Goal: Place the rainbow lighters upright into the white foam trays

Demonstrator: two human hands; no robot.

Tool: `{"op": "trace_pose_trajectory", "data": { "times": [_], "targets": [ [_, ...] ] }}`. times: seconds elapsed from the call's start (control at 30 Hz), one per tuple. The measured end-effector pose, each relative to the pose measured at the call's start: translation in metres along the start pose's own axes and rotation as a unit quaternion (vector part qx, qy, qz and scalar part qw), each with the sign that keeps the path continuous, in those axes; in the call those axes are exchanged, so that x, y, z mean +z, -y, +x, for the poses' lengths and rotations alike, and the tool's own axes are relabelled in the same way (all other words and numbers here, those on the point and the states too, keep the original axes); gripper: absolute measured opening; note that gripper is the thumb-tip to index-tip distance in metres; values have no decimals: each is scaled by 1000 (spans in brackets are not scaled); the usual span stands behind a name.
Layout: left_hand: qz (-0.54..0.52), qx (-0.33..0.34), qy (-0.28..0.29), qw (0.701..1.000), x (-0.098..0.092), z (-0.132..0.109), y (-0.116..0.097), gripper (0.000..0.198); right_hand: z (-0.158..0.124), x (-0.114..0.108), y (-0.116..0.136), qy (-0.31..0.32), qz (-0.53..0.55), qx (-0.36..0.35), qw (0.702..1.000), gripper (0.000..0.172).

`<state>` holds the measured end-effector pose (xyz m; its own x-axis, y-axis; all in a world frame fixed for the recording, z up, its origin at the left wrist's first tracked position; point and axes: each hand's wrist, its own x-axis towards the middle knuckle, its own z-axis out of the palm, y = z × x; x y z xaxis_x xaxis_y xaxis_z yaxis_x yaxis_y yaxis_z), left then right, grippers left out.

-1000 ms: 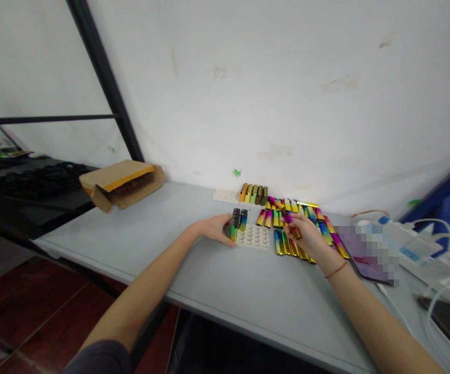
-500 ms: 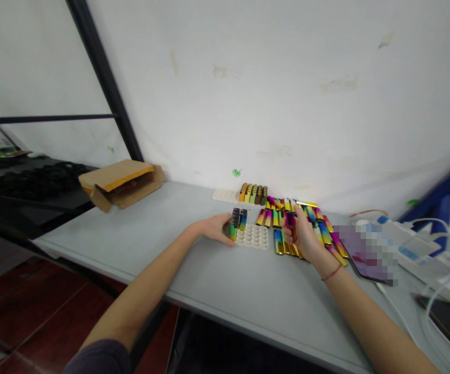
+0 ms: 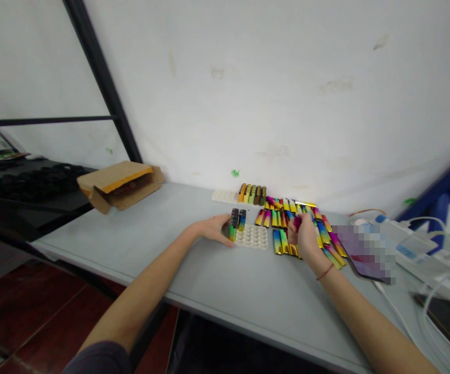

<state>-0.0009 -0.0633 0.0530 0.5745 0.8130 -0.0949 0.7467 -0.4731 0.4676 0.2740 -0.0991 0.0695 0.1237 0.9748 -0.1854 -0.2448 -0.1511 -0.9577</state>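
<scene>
My left hand (image 3: 214, 229) curves around the left end of a white tray (image 3: 254, 239) with round pockets, thumb at the near corner and fingers behind. Several shiny lighters (image 3: 233, 231) with black tops stand upright in the tray's left pockets, between thumb and fingers. My right hand (image 3: 306, 240) is closed around a magenta metallic lighter (image 3: 297, 222), of which only one end shows. Beneath and around that hand lie many rainbow and gold metallic lighters (image 3: 283, 242), flat on the table in loose rows.
Behind stands a second white tray (image 3: 225, 196), its right part filled with upright lighters (image 3: 252, 194). An open cardboard box (image 3: 121, 182) sits at the left of the grey table (image 3: 225, 291). Rightward are a tablet-like device (image 3: 359, 254), a power strip (image 3: 412, 249), cables and a dark phone (image 3: 449, 322).
My right hand has shifted slightly right and down and turned, so the magenta lighter now shows mostly end-on. My left hand stays at the tray.
</scene>
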Motion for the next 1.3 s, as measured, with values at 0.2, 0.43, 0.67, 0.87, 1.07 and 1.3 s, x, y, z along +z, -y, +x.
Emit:
{"op": "trace_pose_trajectory", "data": {
  "times": [0.2,0.43,0.67,0.87,1.07,1.3],
  "targets": [
    [-4,9,-7,1000,0,0,0,88,-6,2,2,-15,18,8,1000,51],
    [-9,6,-7,1000,-1,-1,-1,88,-1,-3,-1,27,-3,11,1000,47],
    [-14,12,-3,1000,-1,0,-1,89,-2,-2,-5,12,5,-9,1000,48],
    [-17,20,-3,1000,-1,0,-1,91,0,-5,-7,29,-1,-12,1000,49],
    [-15,17,-1,1000,-1,0,0,93,4,-2,-17,21,-38,-48,998,48],
    [-19,32,-15,999,1,2,4,92,-14,17,-27,58,-230,-287,928,27]
  ]
}}
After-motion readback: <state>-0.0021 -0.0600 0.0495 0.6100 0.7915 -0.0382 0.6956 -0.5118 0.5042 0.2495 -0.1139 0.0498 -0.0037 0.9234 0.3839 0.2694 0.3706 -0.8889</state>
